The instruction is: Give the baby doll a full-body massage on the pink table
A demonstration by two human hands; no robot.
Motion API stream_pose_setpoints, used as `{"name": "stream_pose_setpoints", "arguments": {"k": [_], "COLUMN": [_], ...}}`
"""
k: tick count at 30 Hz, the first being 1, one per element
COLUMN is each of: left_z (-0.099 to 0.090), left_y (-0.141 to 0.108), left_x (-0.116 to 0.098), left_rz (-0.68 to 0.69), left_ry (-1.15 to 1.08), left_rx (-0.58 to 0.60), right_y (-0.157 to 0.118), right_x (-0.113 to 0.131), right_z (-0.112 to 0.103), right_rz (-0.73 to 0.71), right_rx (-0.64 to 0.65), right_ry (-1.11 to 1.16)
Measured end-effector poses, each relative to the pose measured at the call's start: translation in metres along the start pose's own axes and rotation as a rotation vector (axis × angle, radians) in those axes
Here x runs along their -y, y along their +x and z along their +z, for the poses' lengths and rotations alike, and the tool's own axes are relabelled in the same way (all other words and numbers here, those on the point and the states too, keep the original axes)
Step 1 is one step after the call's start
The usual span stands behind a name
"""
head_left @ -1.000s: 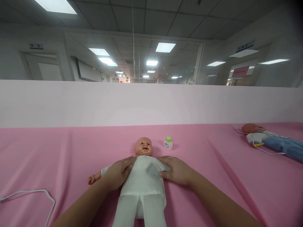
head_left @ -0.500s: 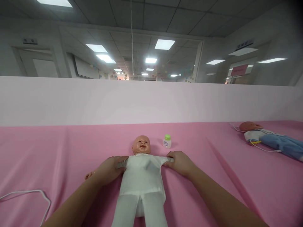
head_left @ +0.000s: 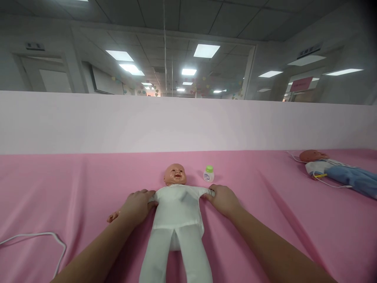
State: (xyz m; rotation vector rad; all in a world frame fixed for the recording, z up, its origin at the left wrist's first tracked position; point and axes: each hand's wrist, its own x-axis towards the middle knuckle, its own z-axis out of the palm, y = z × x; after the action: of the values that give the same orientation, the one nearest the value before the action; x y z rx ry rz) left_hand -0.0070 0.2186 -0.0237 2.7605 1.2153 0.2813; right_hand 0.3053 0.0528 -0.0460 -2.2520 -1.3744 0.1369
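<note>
A baby doll (head_left: 178,206) in a white top and white trousers lies on its back, its head at the far end. My left hand (head_left: 138,206) is closed around the upper arm on the left side of the picture; the doll's small hand (head_left: 113,216) sticks out past my wrist. On the other side my right hand (head_left: 223,199) pinches the doll's other arm, with thumb below and fingers above. The end of that arm is hidden by my hand. Just beyond my right hand stands a small clear bottle (head_left: 209,175) with a green cap.
The doll rests on a pink cloth (head_left: 97,177) with a few creases. A second doll (head_left: 343,175) in blue trousers lies at the far right, with white cords around it. A white cable (head_left: 35,234) curves at the lower left. A low white wall (head_left: 176,124) runs along the back.
The whole view has tilted slightly down, so the doll and bottle appear a little higher. Both hands keep their hold on the doll's arms, with only slight shifts.
</note>
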Motion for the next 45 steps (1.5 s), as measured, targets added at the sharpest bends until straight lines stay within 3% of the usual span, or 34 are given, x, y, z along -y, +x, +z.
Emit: {"name": "stream_pose_setpoints", "arguments": {"k": [5,13,18,24,29,37,41,45], "left_z": [0.003,-0.003,-0.007,-0.010,-0.006,0.013,0.017,0.011], "left_y": [0.004,-0.008,-0.006,-0.005,-0.002,0.002,0.007,0.008], "left_x": [-0.003,0.053,0.065,0.071,0.083,0.104,0.110,0.100], "left_rz": [-0.084,-0.351,-0.443,-0.473,-0.551,-0.620,-0.635,-0.669], "left_ry": [0.139,0.116,0.017,-0.279,-0.455,-1.174,-1.293,-1.383], "left_rx": [-0.070,-0.085,-0.056,-0.173,-0.298,-0.447,-0.452,-0.429], "right_y": [0.000,0.003,0.008,0.013,0.012,0.012,0.015,0.016], "right_x": [-0.003,-0.048,-0.059,-0.069,-0.077,-0.078,-0.081,-0.085], "right_z": [-0.003,-0.033,-0.038,-0.032,-0.030,-0.027,-0.021,-0.017], "right_rz": [0.018,0.023,0.026,0.112,0.143,0.159,0.235,0.247], "right_rx": [0.019,0.227,0.224,0.139,0.150,0.152,0.259,0.302], "right_ry": [0.000,0.049,0.053,0.287,0.554,1.123,1.298,1.363]}}
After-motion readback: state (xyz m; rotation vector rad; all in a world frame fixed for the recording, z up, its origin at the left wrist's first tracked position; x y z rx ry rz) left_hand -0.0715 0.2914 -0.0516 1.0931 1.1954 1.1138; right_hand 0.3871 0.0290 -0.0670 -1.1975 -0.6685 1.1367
